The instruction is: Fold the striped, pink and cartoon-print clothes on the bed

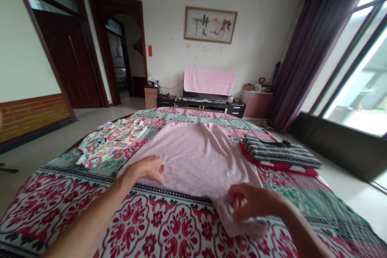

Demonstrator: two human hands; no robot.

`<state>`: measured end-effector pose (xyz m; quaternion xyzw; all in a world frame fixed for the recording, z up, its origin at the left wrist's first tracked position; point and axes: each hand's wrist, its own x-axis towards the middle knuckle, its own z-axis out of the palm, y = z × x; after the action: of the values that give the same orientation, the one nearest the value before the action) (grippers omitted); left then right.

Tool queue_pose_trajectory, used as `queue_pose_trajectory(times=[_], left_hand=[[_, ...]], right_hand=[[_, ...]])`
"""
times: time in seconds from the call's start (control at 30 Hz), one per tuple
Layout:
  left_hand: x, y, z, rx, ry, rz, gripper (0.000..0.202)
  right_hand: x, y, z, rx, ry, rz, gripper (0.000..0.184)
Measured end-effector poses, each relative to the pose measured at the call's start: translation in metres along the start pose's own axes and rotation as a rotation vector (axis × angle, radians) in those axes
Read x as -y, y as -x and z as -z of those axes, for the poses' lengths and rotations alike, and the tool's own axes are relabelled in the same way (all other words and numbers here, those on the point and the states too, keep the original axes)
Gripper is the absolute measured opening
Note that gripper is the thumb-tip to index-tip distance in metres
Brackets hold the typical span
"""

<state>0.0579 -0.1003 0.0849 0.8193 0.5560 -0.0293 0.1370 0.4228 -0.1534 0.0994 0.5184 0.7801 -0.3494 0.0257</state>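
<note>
A pale pink long-sleeved garment (193, 157) lies spread with soft wrinkles over the patterned bedcover (178, 225). My left hand (151, 168) rests at its near left edge, fingers bent and thumb apart, with no cloth visibly gripped. On the near right, a sleeve-like part (226, 217) of the garment reaches toward me. My right hand (249, 200) is over that part, its fingers curled in on the pink cloth; the fingertips are partly hidden and slightly blurred.
A crumpled white garment with colourful prints (111, 141) lies on the left. Folded grey striped clothing (281, 154) sits on a red piece (290, 167) at right. Beyond the bedcover stands a low black cabinet (236, 109) with a pink cloth (208, 82) draped above it.
</note>
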Motion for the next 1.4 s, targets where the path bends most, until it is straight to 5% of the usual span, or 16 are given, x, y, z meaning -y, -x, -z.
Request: queue_pose_trajectory(times=[0.17, 0.33, 0.6, 0.97, 1.1, 1.23, 1.33, 1.4], left_hand=[[0.038, 0.035, -0.005, 0.019, -0.136, 0.154, 0.038], [0.064, 0.042, -0.018, -0.112, -0.123, 0.176, 0.022], [0.08, 0.042, -0.013, -0.151, 0.079, 0.119, 0.013], [0.095, 0.047, -0.011, -0.062, 0.083, 0.167, 0.02], [0.088, 0.033, 0.001, -0.028, 0.005, 0.228, 0.022], [0.074, -0.001, 0.043, 0.011, -0.069, 0.244, 0.02], [0.064, -0.034, 0.073, -0.259, -0.143, 0.254, 0.024], [0.062, -0.051, 0.078, -0.539, -0.205, 0.345, 0.029]], right_hand=[[0.029, -0.004, -0.018, -0.015, 0.231, 0.001, 0.063], [0.037, -0.007, -0.031, -0.103, 0.396, 0.042, 0.045], [0.033, -0.012, -0.03, -0.138, 0.432, 0.099, 0.038], [0.023, -0.011, -0.022, 0.047, 0.213, 0.1, 0.029], [0.009, -0.017, 0.006, -0.001, 0.216, 0.111, 0.029], [-0.002, -0.05, 0.062, -0.045, 0.234, 0.094, 0.02], [-0.009, -0.084, 0.101, -0.35, 0.27, 0.014, 0.018], [-0.013, -0.102, 0.115, -0.714, 0.234, -0.094, 0.024]])
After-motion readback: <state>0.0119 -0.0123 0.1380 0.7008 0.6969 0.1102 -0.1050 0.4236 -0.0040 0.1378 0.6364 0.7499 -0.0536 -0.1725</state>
